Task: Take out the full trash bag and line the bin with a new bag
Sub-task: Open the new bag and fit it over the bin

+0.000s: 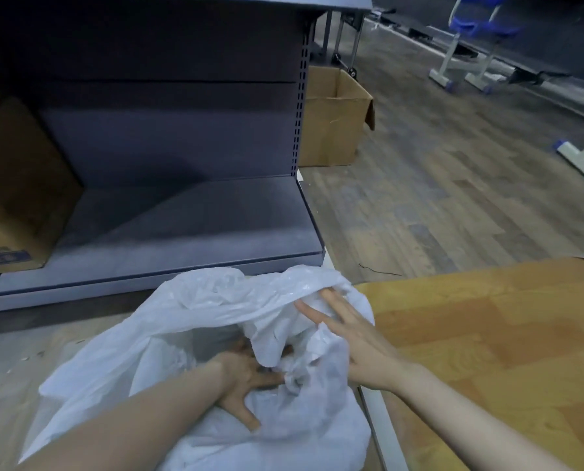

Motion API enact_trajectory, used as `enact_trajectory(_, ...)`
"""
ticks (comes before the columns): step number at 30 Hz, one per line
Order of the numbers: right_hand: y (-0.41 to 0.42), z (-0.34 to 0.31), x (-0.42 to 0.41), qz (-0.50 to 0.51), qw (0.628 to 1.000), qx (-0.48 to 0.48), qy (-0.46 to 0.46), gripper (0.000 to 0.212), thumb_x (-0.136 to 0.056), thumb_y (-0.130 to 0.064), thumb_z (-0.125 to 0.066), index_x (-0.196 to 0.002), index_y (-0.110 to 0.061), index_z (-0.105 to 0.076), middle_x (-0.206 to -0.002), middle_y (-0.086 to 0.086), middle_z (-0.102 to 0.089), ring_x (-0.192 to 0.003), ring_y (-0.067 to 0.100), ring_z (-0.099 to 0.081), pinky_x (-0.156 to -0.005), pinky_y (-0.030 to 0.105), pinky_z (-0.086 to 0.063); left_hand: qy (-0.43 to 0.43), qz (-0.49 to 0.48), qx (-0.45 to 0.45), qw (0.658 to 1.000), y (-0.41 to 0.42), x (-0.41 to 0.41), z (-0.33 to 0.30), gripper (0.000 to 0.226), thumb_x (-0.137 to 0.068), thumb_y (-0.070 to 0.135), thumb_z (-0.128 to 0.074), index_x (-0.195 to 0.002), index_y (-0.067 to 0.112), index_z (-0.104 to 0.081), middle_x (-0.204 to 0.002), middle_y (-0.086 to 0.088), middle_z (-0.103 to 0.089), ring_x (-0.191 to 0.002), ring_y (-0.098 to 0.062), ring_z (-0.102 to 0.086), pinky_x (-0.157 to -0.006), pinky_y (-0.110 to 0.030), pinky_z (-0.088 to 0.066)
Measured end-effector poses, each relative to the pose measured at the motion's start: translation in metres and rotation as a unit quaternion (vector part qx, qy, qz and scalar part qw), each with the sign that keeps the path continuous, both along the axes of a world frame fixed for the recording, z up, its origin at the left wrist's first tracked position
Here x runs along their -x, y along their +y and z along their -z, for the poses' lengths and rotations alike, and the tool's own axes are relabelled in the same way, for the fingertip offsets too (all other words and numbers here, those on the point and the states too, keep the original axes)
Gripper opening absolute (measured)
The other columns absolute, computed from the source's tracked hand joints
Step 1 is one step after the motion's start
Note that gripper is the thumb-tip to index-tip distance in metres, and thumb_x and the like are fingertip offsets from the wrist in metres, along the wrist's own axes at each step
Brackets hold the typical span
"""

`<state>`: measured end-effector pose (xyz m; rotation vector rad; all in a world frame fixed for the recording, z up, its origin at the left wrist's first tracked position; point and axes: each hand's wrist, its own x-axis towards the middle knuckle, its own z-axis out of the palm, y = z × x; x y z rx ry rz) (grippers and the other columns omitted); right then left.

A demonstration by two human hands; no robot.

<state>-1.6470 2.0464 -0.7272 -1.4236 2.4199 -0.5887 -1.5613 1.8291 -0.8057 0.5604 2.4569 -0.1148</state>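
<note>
Two bare forearms, no sleeves in view. Left hand (241, 379) and right hand (358, 345) without gloves, rings, watch or bands on either wrist. Slim fingers (309, 312), nails short and plain, unpainted where visible.

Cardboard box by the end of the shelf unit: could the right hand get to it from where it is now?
Probably not without stepping forward. The right hand lies open on the white bag, while the cardboard box stands well beyond it on the floor, past the shelf unit. Nothing blocks the path; it simply looks too far.
</note>
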Motion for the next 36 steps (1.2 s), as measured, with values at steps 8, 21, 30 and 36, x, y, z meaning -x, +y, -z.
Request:
enact_trajectory(8,0.044,0.017,-0.024,-0.165,0.973,0.007,0.162,0.071,-0.082,-0.005,-0.050,-0.138,-0.047,-0.037,-0.161,-0.007,-0.002,-0.148,0.017,-0.012,-0.096,0.038,-0.048,-0.020,0.073,-0.090,0.993,-0.005,-0.007,0.012,0.107,-0.035,0.098,0.008,-0.135,0.060,0.016,-0.159,-0.010,-0.003,-0.144,-0.036,-0.004,-0.114,-0.055,-0.003)
enact_trajectory(21,0.080,0.002,-0.046,-0.018,0.993,0.113,-0.023,0.057,-0.098,-0.051,-0.019,-0.119,-0.022,-0.063,-0.151,0.003,-0.038,-0.141,0.024,-0.033,-0.116,0.040,-0.020,-0.001,0.026,-0.047,0.999,-0.014,-0.017,-0.028,0.079,-0.082,0.068,-0.046,-0.148,0.032,-0.023,-0.141,-0.017,-0.042,-0.127,-0.035,-0.039,-0.103,-0.038,-0.032)
enact_trajectory(30,0.017,-0.034,-0.066,0.048,0.993,-0.063,0.085,0.100,-0.051,-0.093,-0.042,-0.137,-0.064,0.000,-0.157,-0.014,0.011,-0.145,0.008,0.012,-0.113,0.044,-0.006,0.363,0.161,-0.111,0.911,-0.068,-0.021,-0.092,0.020,-0.083,0.032,-0.048,-0.079,0.016,-0.059,-0.072,-0.002,-0.058,-0.073,-0.020,-0.046,-0.065,-0.028,-0.042)
enact_trajectory(36,0.021,-0.010,-0.059,-0.005,0.987,-0.157,0.022,0.136,-0.048,-0.083,-0.065,-0.131,-0.052,0.038,-0.142,-0.013,0.049,-0.137,0.014,0.039,-0.121,0.044,-0.001,0.409,0.036,0.018,0.912,-0.096,0.000,-0.107,0.079,-0.074,0.071,-0.036,-0.142,0.031,-0.032,-0.105,-0.003,-0.062,-0.094,-0.025,-0.051,-0.083,-0.038,-0.046)
